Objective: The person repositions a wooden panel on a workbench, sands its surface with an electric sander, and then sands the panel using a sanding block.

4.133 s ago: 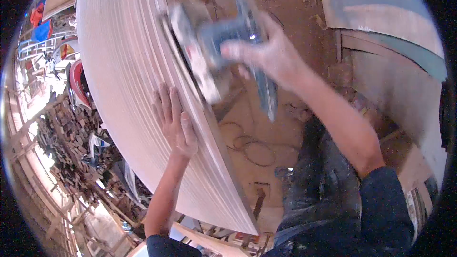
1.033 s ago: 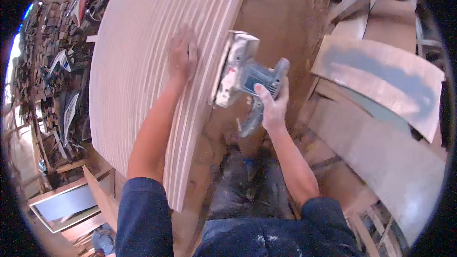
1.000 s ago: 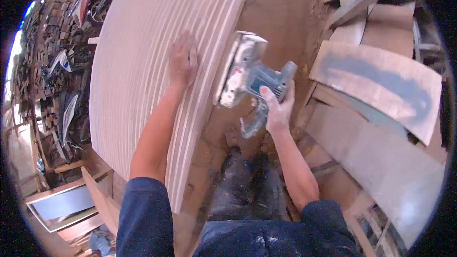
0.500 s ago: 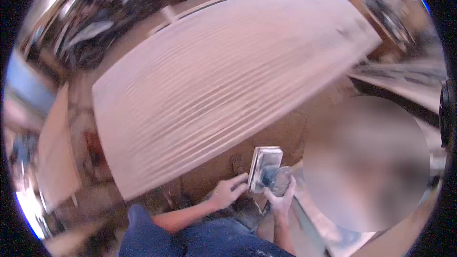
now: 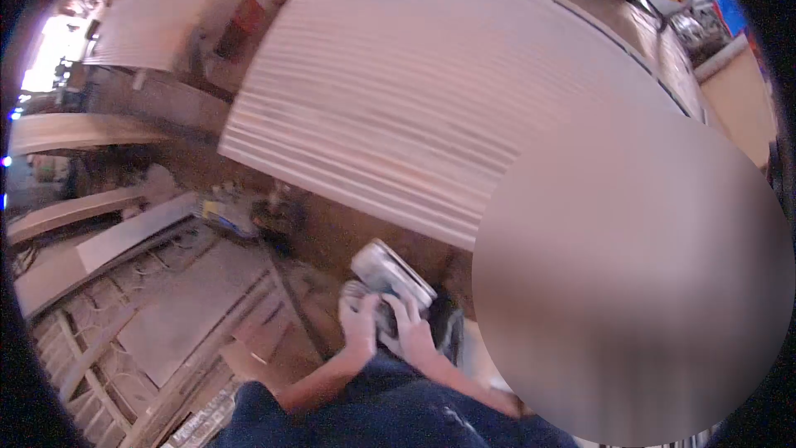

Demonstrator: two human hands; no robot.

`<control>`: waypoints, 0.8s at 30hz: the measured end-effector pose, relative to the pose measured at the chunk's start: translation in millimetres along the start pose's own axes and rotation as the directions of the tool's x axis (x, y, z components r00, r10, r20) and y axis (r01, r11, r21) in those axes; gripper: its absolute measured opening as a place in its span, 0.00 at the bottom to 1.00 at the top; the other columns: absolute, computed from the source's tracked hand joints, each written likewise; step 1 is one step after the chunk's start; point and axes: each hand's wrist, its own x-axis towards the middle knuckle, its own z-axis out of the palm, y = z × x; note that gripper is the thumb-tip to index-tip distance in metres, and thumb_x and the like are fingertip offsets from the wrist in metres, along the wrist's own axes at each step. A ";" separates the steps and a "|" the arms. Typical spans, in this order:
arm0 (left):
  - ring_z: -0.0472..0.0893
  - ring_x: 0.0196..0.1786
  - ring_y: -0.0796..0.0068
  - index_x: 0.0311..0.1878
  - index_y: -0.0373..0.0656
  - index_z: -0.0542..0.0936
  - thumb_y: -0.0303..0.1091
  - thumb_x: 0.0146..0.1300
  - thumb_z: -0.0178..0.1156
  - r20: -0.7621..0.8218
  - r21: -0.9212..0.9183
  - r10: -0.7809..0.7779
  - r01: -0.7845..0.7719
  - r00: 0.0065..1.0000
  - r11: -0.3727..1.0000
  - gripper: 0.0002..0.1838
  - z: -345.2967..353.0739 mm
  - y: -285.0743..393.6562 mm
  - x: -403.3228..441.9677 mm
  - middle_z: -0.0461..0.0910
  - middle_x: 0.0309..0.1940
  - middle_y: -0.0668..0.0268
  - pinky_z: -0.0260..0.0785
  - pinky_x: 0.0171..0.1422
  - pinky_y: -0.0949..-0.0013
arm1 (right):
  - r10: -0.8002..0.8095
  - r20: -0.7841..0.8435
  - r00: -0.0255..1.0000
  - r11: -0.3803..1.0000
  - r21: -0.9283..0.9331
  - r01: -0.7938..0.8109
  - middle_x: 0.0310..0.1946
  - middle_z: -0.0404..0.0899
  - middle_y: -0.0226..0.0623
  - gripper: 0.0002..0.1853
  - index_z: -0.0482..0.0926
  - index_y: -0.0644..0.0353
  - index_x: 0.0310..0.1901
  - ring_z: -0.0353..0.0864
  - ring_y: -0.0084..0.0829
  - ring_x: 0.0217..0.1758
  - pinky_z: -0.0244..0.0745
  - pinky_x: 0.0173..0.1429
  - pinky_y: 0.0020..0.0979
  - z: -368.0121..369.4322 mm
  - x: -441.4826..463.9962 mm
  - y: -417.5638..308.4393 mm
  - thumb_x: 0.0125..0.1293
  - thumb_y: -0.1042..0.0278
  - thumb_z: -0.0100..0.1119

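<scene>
Dusty white-and-dark box-shaped electric sander (image 5: 392, 272): it is held close before the person, just beyond the palms of both hands, tilted, with nothing under it that I can see.
Bare left hand (image 5: 358, 328): the fingers curl around the rounded end of the sander, so it is nearly closed.
Bare right hand (image 5: 413, 333): the fingers bend over the near side of the sander – it seems to grip also, though blur softens this.
Step at the sander: in my judgement, a pause from sanding, for handling the tool or changing the hold.
Next grip on the sander: I think it calls for one hand to bear the weight while the other finds its place, fingers away from the flat face.
Pale, ribbed, curved wooden panel (image 5: 398, 91): it lies farther ahead of the hands, touched by neither.
Change at the panel: one second ago the left hand lay flat on its ribs, and the right hand alone held the sander by its edge – now both hands meet on the tool, and the view has turned.
</scene>
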 end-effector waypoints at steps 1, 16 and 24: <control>0.78 0.45 0.73 0.55 0.39 0.73 0.28 0.62 0.64 -0.038 -0.171 -0.017 0.010 0.999 0.985 0.19 -3.1 -6.5 2.0 0.77 0.46 0.62 0.74 0.52 0.68 | -0.044 -0.006 0.999 0.998 0.036 0.044 0.70 0.62 0.46 0.43 0.64 0.55 0.68 0.80 0.56 0.56 0.84 0.46 0.47 2.0 6.9 15.4 0.49 0.65 0.75; 0.78 0.56 0.60 0.67 0.37 0.64 0.33 0.66 0.65 -0.353 -0.654 -0.125 -0.149 0.927 0.741 0.30 28.1 -98.9 -34.4 0.74 0.59 0.54 0.76 0.58 0.56 | -0.013 0.596 0.803 0.850 -0.416 0.323 0.45 0.83 0.47 0.27 0.72 0.62 0.60 0.86 0.46 0.48 0.81 0.51 0.45 -33.0 -9.7 40.2 0.61 0.61 0.66; 0.79 0.55 0.59 0.77 0.42 0.58 0.32 0.64 0.66 -0.427 -0.607 -0.095 -0.206 0.899 0.768 0.40 -25.2 -99.2 -5.1 0.72 0.64 0.55 0.79 0.50 0.55 | -0.356 0.148 0.923 0.663 -0.655 0.361 0.73 0.63 0.55 0.40 0.66 0.62 0.71 0.62 0.51 0.77 0.59 0.78 0.50 -229.4 66.9 162.1 0.63 0.48 0.64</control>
